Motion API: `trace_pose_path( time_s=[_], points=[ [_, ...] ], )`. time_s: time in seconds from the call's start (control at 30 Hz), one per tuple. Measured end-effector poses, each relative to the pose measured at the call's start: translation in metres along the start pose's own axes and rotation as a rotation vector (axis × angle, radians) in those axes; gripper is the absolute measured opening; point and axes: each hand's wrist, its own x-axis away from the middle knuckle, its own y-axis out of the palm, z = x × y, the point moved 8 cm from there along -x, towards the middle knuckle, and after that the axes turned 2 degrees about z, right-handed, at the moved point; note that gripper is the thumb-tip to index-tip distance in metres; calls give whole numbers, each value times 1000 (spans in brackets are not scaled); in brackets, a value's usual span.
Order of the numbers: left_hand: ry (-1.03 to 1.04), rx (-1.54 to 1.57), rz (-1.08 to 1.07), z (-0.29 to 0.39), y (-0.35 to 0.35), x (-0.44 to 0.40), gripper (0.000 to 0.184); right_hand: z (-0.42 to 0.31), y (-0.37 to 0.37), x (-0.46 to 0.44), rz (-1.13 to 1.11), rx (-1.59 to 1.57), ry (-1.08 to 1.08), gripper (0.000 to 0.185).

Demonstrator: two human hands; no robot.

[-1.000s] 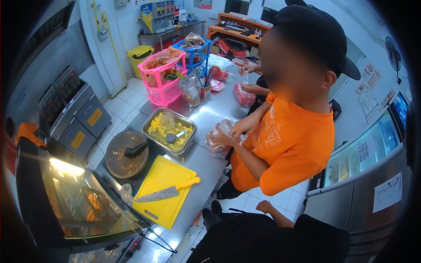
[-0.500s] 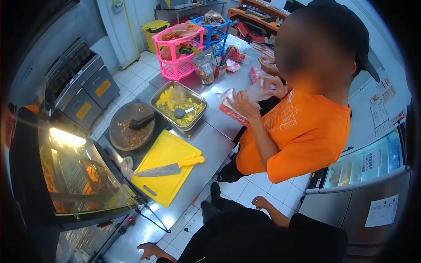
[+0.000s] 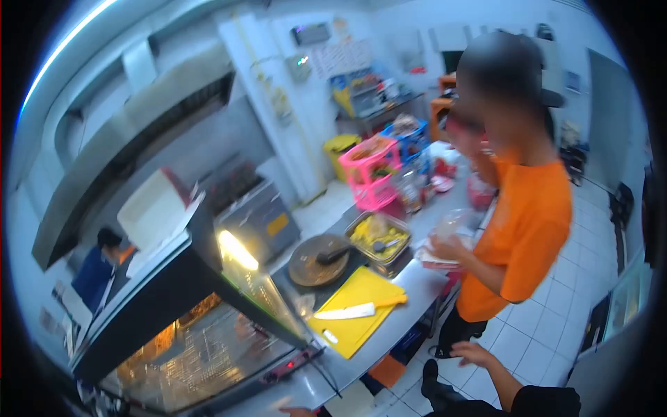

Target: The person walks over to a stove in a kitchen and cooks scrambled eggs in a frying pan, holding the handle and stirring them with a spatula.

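Observation:
My right hand [image 3: 475,355] hangs in the air above the tiled floor, its fingers stretched out and nothing in them. At the bottom edge, my left hand [image 3: 299,411] shows only in part and is blurred; it is close to the counter's front edge below the glass food warmer [image 3: 201,354]. A yellow cutting board [image 3: 354,334] lies on the steel counter, and across it rests a knife [image 3: 345,312] with a yellow handle. Behind the board stand a wide stone mortar [image 3: 306,270] with a dark pestle [image 3: 333,256] and a metal tray [image 3: 397,261] of yellow food holding a spoon [image 3: 386,245].
A co-worker in an orange shirt [image 3: 535,222] stands at the counter's right side, holding a clear plastic bag [image 3: 453,224]. Pink basket rack [image 3: 375,195] and blue basket rack [image 3: 411,142] stand farther back. Another person [image 3: 95,278] is at the far left.
My view has swung up and left, so the counter appears farther right and the food warmer shows more fully. My right hand's fingers have spread out. My left hand has dropped toward the frame edge.

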Motion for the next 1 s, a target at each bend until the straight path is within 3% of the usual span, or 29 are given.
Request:
trace_pose_path(
  time_s=[0.03, 0.07, 0.13, 0.17, 0.2, 0.27, 0.37, 0.47, 0.53, 0.6, 0.77, 0.83, 0.87, 0.9, 0.93, 1.0],
  points=[
    [157, -18, 103, 7, -27, -5, 46, -56, 3, 21, -100, -135, -177, 42],
    [321, -61, 205, -2, -54, -11, 42, -109, 3, 46, -173, -288, -353, 41],
    [645, -246, 390, -4, -121, -94, 35, -229, -1, 129, -193, -274, -673, 47],
    [1239, -340, 150, -33, -88, -41, 32, -265, -4, 172, -185, -106, -798, 55],
    [1395, -204, -160, -62, -85, -18, 33, -301, 1, 221, -344, -188, -918, 59],
    [1298, 224, -698, -86, -91, 9, 34, -329, 16, 320, -640, -210, -1066, 64],
    [1160, 537, -1131, -101, -127, 52, 35, -332, 42, 430, -1108, 235, -1124, 60],
    [958, 624, -1485, -115, -148, 93, 37, -373, -16, 417, -370, 333, -1223, 46],
    [598, 663, -1802, -134, -154, 123, 39, -393, -60, 416, 91, 402, -1237, 37],
    [116, 675, -2083, -158, -161, 150, 41, -387, -88, 424, 204, 481, -1259, 30],
    [-688, 459, -2280, -238, -180, 188, 46, -332, -126, 458, -742, 467, -1245, 25],
    [-942, 449, -2293, -252, -186, 200, 48, -326, -180, 437, -823, 384, -1264, 29],
    [-1011, 495, -2293, -254, -189, 206, 49, -337, -207, 415, -463, 405, -1337, 32],
    [-782, 532, -2247, -220, -236, 203, 58, -343, -236, 394, -112, 426, -1327, 34],
    [-659, 684, -2281, -182, -269, 217, 53, -349, -264, 381, 120, 324, -1289, 37],
    [-603, 981, -2211, -118, -366, 204, 43, -339, -263, 377, 93, 61, -1346, 41]
  ],
)
